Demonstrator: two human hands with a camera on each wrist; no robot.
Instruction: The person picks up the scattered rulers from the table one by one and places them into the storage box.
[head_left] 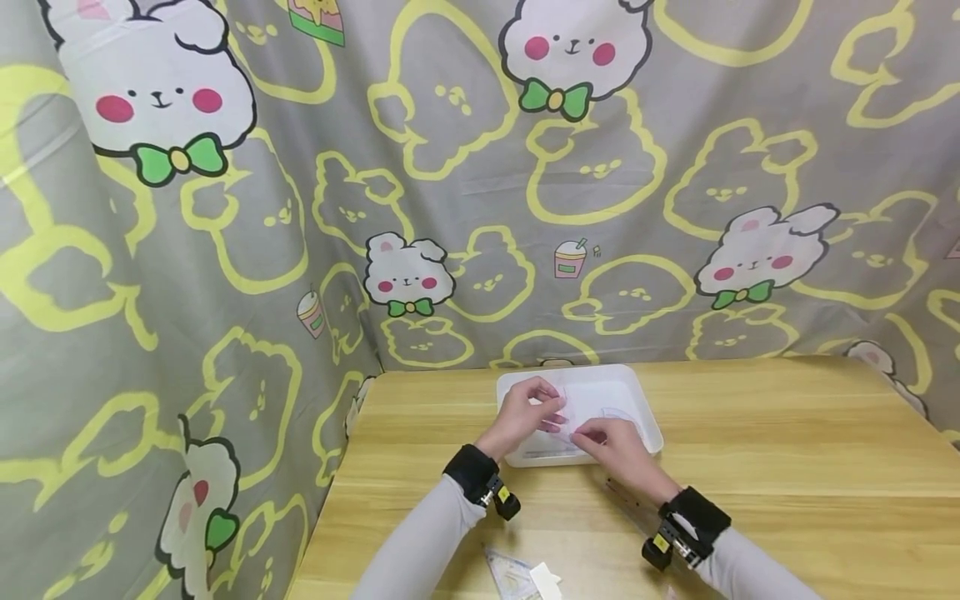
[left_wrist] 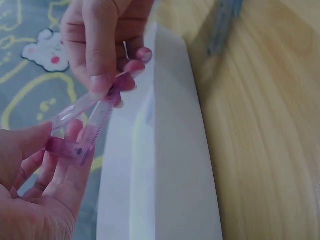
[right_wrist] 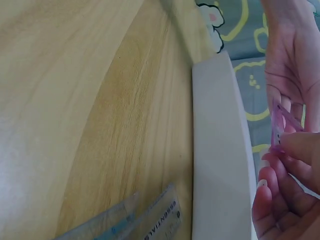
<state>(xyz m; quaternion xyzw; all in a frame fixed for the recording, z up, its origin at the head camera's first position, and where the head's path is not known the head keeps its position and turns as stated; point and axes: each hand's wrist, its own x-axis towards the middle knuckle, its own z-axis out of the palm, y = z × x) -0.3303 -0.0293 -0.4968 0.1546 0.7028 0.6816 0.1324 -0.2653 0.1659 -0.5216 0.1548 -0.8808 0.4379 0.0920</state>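
A small translucent pink set square (left_wrist: 100, 117) with ruled markings is held between both hands, above a white tray (head_left: 651, 421). My left hand (head_left: 525, 414) pinches one corner between thumb and fingers, at the lower left of the left wrist view. Thumb and fingertips of my right hand (head_left: 621, 450) grip the opposite corner. In the right wrist view the pink set square (right_wrist: 276, 127) shows partly, with fingers hiding some of it. Inside the tray, a clear curved piece like a protractor (head_left: 617, 413) lies near my right hand.
On the wooden table (head_left: 787, 450), in front of the tray, lie a clear set square (head_left: 506, 573) and a white block-like piece (head_left: 546, 582). Clear strips, one lettered ESSENTIALS (right_wrist: 167, 217), lie near the tray's front wall (right_wrist: 220, 150). A patterned curtain (head_left: 480, 192) hangs behind.
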